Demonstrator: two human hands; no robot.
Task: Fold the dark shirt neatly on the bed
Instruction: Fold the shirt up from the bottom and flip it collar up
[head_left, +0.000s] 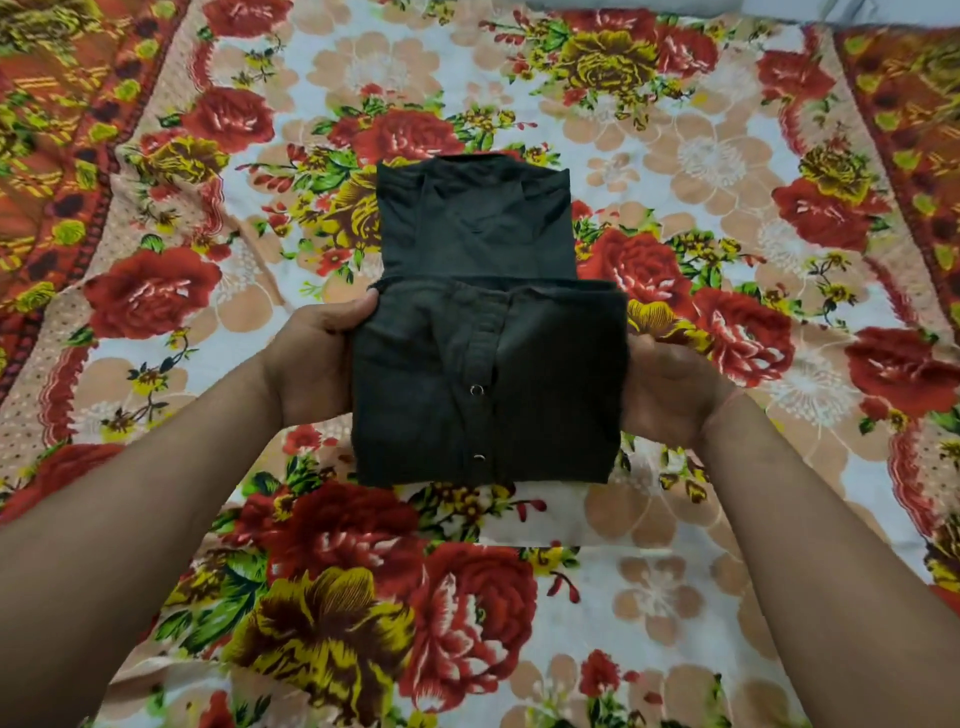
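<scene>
The dark shirt (483, 322) lies in the middle of the bed, folded into a narrow stack. Its near part is doubled over, placket and two metal snaps facing up, and sits raised off the bedspread. The far part lies flat beyond it. My left hand (317, 358) grips the left edge of the raised near fold, thumb on top. My right hand (670, 389) holds the right edge, fingers tucked under the cloth and mostly hidden.
A floral bedspread (701, 156) with red roses and yellow flowers covers the whole bed. Its orange patterned borders run down the far left and far right. A grey strip shows at the top edge.
</scene>
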